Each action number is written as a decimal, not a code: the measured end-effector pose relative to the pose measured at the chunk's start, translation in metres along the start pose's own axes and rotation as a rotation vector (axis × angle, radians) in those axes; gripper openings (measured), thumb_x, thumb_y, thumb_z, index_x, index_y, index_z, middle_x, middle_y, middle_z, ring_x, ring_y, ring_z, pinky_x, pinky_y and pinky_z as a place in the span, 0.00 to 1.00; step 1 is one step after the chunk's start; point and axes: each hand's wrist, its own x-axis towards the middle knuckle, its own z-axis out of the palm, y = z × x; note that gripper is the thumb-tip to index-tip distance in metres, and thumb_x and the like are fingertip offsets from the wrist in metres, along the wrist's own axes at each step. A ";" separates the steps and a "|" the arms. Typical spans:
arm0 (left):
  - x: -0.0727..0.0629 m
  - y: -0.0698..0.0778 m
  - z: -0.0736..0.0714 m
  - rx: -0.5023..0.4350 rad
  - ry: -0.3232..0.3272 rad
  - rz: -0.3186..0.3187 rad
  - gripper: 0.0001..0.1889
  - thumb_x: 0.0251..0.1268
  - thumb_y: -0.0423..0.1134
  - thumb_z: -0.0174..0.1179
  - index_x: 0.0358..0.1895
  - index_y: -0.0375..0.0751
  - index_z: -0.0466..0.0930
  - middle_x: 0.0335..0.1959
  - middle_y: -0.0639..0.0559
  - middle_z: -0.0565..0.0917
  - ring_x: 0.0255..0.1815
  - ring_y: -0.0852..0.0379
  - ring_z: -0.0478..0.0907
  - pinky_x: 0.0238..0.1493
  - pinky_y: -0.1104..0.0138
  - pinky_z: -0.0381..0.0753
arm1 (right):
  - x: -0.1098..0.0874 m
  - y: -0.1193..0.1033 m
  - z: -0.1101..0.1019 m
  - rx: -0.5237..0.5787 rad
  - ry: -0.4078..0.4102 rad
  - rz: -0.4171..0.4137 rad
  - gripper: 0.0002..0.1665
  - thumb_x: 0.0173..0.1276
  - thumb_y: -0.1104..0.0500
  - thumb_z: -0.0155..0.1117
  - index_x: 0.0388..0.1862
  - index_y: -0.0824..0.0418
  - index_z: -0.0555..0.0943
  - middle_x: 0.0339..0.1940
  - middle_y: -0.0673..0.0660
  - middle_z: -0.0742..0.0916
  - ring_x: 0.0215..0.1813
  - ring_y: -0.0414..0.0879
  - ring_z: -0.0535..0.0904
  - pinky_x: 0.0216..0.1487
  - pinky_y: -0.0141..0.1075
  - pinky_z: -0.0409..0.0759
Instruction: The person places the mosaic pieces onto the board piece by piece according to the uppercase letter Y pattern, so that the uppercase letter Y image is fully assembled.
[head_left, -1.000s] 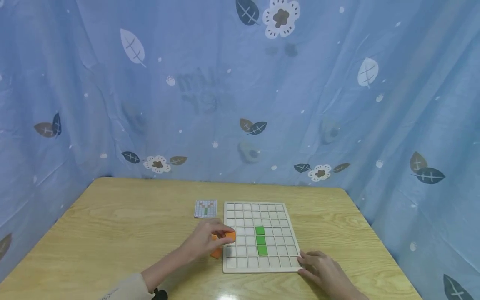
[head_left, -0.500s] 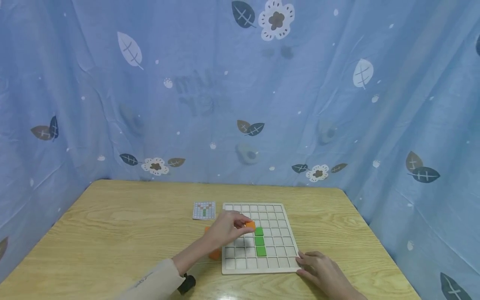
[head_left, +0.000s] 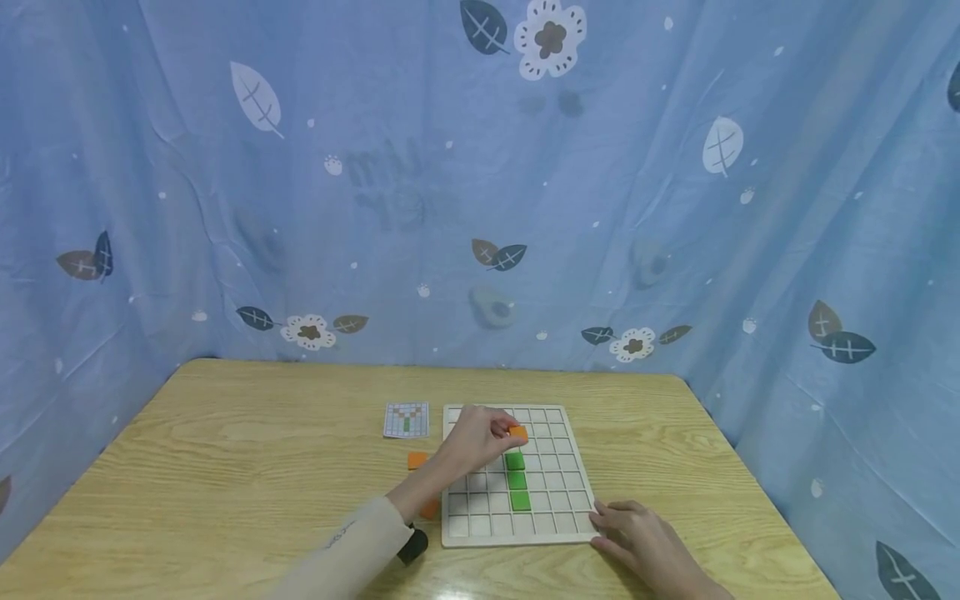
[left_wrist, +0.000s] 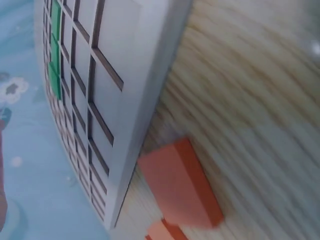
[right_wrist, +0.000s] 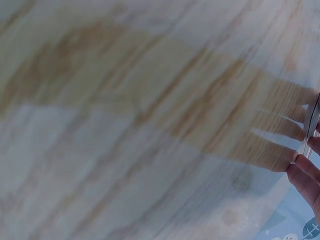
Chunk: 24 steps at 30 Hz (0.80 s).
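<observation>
Over the far half of the grid board (head_left: 555,539), my left hand (head_left: 474,437) pinches an orange square tile (head_left: 519,433) between thumb and fingers. The tile is just beyond a column of three green tiles (head_left: 517,480) set in the board's squares. My right hand (head_left: 639,535) rests its fingertips against the board's near right corner; the right wrist view shows its fingers (right_wrist: 304,182) at the board's edge. More orange tiles lie left of the board, partly covered by my left forearm; the left wrist view shows one orange tile (left_wrist: 180,185) close beside the board's edge.
A small pattern card (head_left: 407,419) with a coloured grid design lies left of the board's far corner. Another orange tile (head_left: 417,460) sits on the wooden table (head_left: 247,450) below the card. A blue curtain (head_left: 390,167) with leaves and flowers hangs behind.
My left hand has carried the orange tile from the board's left edge rightward and away from me, past the top green tile. The right hand stays at the corner.
</observation>
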 end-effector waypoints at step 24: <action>0.014 -0.010 0.029 -0.027 -0.060 -0.145 0.08 0.56 0.40 0.70 0.35 0.39 0.89 0.30 0.55 0.86 0.27 0.68 0.77 0.32 0.72 0.78 | -0.002 0.002 0.002 -0.043 0.084 -0.073 0.20 0.61 0.48 0.69 0.45 0.60 0.87 0.48 0.55 0.87 0.45 0.50 0.83 0.41 0.44 0.82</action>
